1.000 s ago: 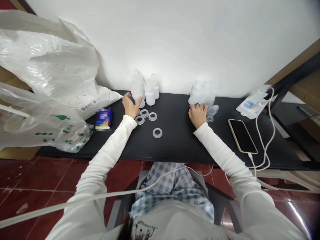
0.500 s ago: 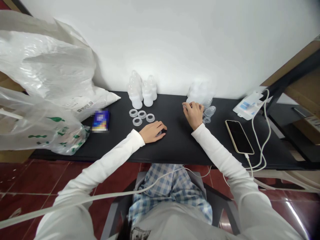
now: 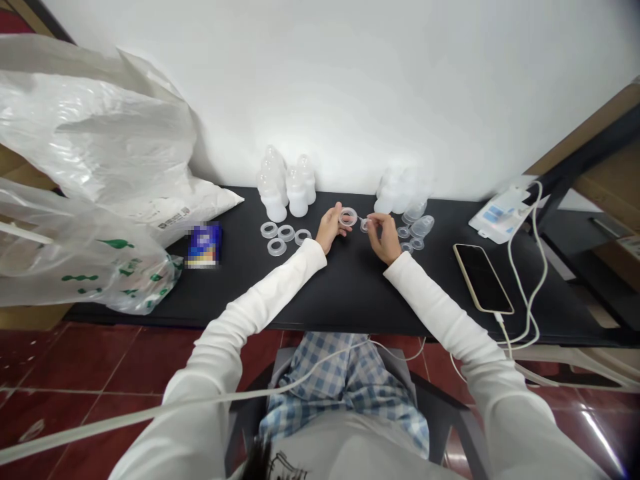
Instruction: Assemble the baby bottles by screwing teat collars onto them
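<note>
My left hand (image 3: 330, 225) grips a translucent collar ring (image 3: 348, 217), its opening facing me. Close by on the right, my right hand (image 3: 384, 237) pinches a clear bottle nipple (image 3: 365, 225), its tip toward the ring with a small gap between them. Several more collar rings (image 3: 277, 247) lie on the black table left of my left hand. Behind them stand capped white baby bottles (image 3: 273, 203) in a cluster. Beyond my right hand are more white bottles (image 3: 387, 193), clear dome caps (image 3: 421, 227) and a few loose nipples (image 3: 417, 244).
White plastic bags (image 3: 100, 133) bulge over the table's left end, beside a blue packet (image 3: 203, 245). On the right lie a charging phone (image 3: 483, 279), a white power strip (image 3: 500, 210) and looping cables (image 3: 537, 267). A white wall (image 3: 350, 87) backs the table (image 3: 345, 293).
My left hand has lifted a ring off the table and moved up and right. My right hand has come slightly down from the white bottles, with a nipple now visible in its fingers.
</note>
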